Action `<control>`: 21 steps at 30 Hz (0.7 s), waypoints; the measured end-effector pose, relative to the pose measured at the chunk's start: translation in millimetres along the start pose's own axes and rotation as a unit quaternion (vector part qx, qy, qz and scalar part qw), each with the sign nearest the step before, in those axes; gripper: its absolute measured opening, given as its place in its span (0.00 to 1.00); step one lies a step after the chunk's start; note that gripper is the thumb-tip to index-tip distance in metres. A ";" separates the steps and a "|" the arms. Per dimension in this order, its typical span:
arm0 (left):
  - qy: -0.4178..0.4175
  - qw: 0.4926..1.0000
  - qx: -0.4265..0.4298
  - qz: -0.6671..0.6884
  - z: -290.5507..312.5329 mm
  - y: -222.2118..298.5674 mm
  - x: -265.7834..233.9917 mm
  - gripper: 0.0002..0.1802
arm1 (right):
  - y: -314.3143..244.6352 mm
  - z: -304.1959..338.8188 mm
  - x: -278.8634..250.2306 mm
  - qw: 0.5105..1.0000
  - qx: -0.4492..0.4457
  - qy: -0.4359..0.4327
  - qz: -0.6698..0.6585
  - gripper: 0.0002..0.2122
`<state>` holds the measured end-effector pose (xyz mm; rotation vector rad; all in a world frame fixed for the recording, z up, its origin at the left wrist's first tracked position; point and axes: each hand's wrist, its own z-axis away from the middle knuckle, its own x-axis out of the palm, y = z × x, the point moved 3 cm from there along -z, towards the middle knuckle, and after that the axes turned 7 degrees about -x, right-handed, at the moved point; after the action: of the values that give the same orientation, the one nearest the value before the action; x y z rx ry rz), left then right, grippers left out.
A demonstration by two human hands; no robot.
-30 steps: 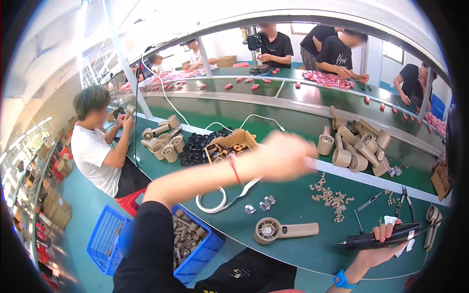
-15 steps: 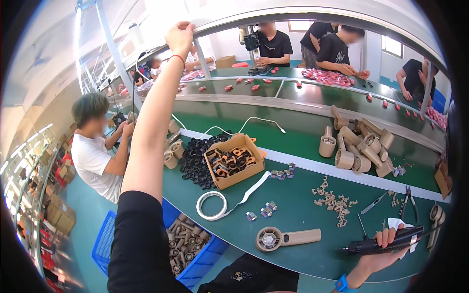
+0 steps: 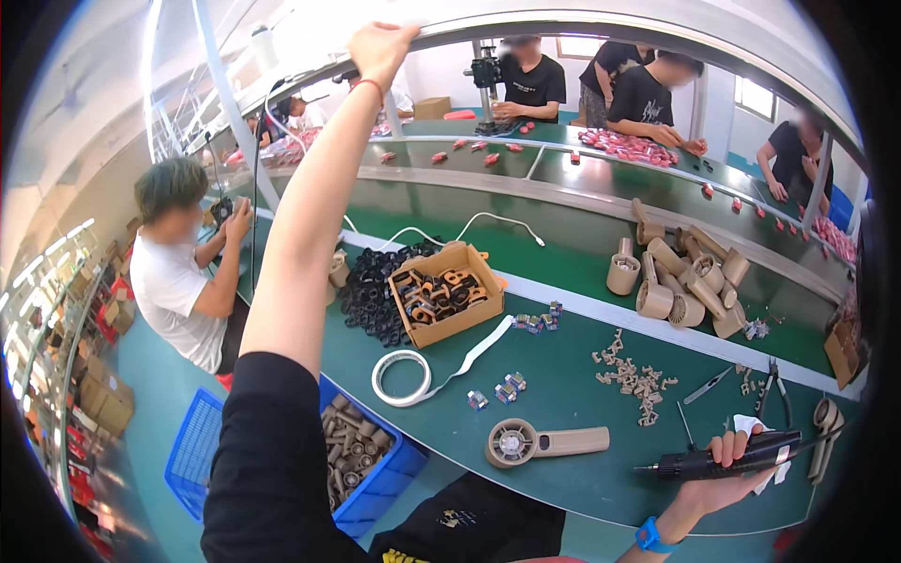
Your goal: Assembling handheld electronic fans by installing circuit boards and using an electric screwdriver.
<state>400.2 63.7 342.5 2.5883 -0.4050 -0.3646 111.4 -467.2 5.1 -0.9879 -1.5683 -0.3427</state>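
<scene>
My left hand is raised high, its fingers bent together at the edge of the overhead rail. Low on the right, my right hand is wrapped round a black electric screwdriver, whose bit points left. To the left of that bit, a beige handheld fan body lies on the green bench with its round fan end exposed. Small beige clips are scattered beyond it. Several small circuit boards sit near a roll of white tape.
A cardboard box of black and orange parts stands beside black rings. Beige fan housings are piled at the back right. Pliers and tweezers lie at right. A blue crate is below left. Co-workers sit around.
My left hand has moved a little right along the overhead rail. My right hand still holds the screwdriver in nearly the same place. The co-worker at left has raised their hands slightly.
</scene>
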 end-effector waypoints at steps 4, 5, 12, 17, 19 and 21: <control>-0.036 0.999 0.007 0.019 0.6 5.4 -7.4 0.20 | 10.3 -1.7 -11.9 0.999 0.004 -0.048 0.002 0.26; -0.031 0.998 0.048 -0.007 -9.4 -1.9 -6.4 0.20 | 14.8 -7.0 -14.8 0.993 0.017 -0.115 -0.022 0.26; -0.065 0.985 0.059 0.148 98.6 53.4 22.1 0.16 | -5.1 -5.5 -7.8 0.996 0.046 -0.076 -0.004 0.30; -0.459 0.760 -0.147 0.437 269.7 71.9 -36.4 0.04 | -5.6 -11.8 12.2 0.986 0.072 -0.145 -0.042 0.21; -0.575 0.609 -0.234 0.494 335.1 89.7 -65.7 0.06 | -9.8 -18.7 20.6 0.968 0.109 -0.183 -0.133 0.17; -0.636 0.488 -0.304 0.515 377.2 109.4 -103.6 0.08 | -29.7 -8.9 28.8 0.950 0.134 -0.202 -0.195 0.12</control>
<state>158.2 -152.6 98.3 0.5779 -1.7255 -1.4970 96.8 -479.7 42.7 -0.5493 -2.1280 -0.1937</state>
